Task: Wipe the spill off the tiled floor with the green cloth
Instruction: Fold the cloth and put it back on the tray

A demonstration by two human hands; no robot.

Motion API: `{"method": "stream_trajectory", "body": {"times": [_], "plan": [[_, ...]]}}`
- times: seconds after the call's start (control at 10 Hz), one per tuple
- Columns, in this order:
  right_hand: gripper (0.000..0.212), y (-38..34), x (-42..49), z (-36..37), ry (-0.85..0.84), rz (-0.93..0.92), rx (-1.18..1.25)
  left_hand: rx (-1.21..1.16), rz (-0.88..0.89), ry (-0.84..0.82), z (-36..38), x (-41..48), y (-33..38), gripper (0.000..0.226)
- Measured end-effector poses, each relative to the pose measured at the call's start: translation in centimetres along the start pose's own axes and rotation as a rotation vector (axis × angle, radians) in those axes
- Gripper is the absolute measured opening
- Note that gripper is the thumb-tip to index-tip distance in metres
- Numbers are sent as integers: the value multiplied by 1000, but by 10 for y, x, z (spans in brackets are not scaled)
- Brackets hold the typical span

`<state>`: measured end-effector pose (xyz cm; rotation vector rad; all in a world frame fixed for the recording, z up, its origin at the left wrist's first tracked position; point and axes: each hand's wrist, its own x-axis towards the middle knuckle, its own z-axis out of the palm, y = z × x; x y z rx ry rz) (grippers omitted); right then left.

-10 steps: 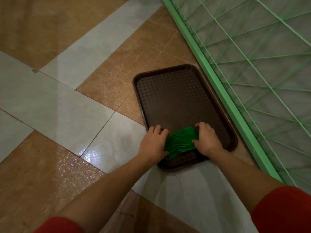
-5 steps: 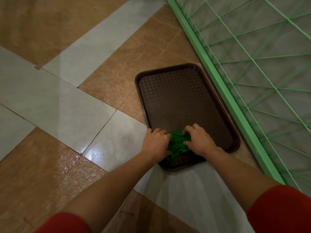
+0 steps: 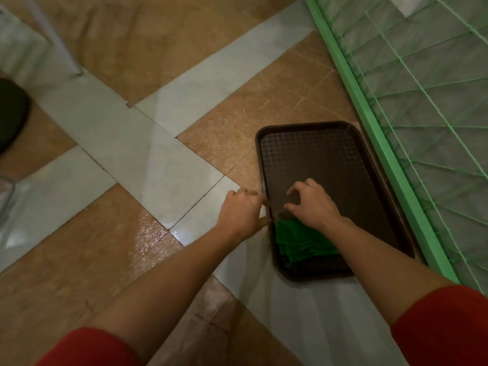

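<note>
**Cloth Lay in the Tray, Floor Unwiped**

The tiled floor, in brown and pale grey slabs, spread out on every side of the brown tray. Left of the tray and nearer the person, a wet patch shone on a brown tile. It was probably the spill, and no cloth was on it. Right of the tray, close along its long edge, stood a green frame strung with netting. Far left of the tray sat a dark round object, too cropped to identify. The tray lay flat on the floor, likely to keep the cloth off the wet tiles.

The right hand hovered over the tray's middle with fingers arched apart, its grip released and holding nothing. The left hand sat curled against the tray's left rim; whether its grip closed on that rim could not be told. The green cloth lay bunched in the tray's near end, partly under the right wrist.
</note>
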<state>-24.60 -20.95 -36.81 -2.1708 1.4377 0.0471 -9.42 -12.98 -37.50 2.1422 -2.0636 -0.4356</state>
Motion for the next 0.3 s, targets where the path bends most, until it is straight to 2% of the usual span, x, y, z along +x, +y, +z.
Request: {"method": "stream_trajectory", "body": {"times": [0.3], "plan": [[26,-88,11,-27,2,-165,6,-5,-259,167,-95,-48,-52,35]]}}
